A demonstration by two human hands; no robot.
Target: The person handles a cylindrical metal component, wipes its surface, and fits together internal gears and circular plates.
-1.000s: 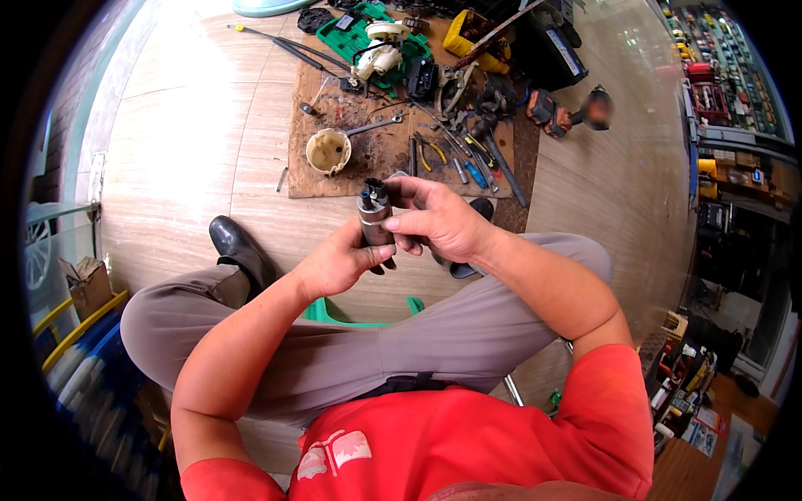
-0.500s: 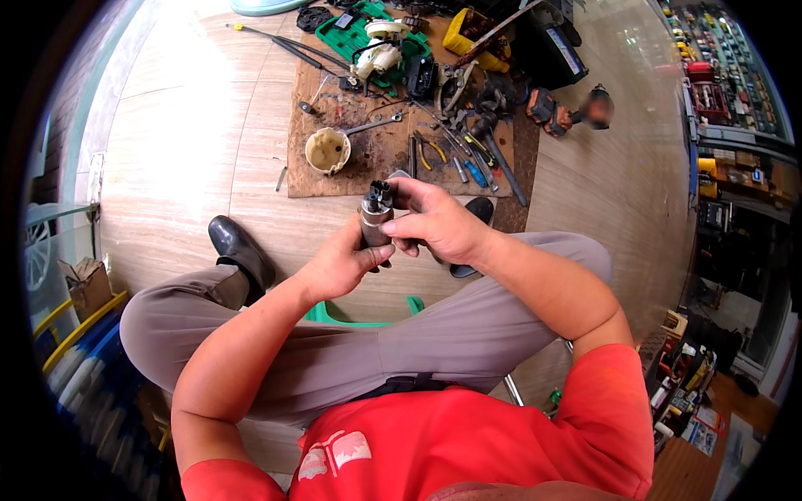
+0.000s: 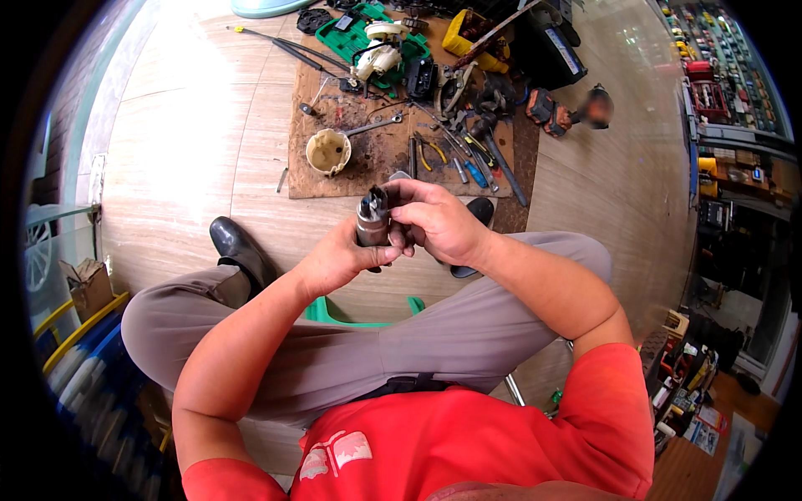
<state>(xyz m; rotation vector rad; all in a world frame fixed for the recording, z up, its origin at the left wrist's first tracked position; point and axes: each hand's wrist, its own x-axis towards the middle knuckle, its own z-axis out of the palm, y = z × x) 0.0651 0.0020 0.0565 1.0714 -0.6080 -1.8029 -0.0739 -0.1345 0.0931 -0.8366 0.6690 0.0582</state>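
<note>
Between my hands is a small metal cylinder with a black plastic top, which looks like an electric fuel pump (image 3: 371, 227), held roughly upright above the floor. My left hand (image 3: 336, 260) wraps its lower body, thumb across the front. My right hand (image 3: 444, 224) is closed at the pump's upper right side, with thumb and index finger by the black top; the fingertips are partly hidden. Beyond the hands, a cream plastic cup (image 3: 316, 154) stands on a stained cardboard sheet (image 3: 305, 185). A combination wrench (image 3: 373, 125) lies behind the cup.
Pliers (image 3: 438, 153), a blue-handled screwdriver (image 3: 475, 174) and a hammer (image 3: 501, 163) lie on the cardboard's right. Farther back are a white pump housing (image 3: 380, 58), a green case (image 3: 342, 40) and a yellow container (image 3: 468, 37). An orange cordless tool (image 3: 547, 111) rests on the floor.
The fuel pump has tilted and turned slightly in my left hand. My right thumb has slid up from the metal side toward the black top. Everything on the cardboard stays put.
</note>
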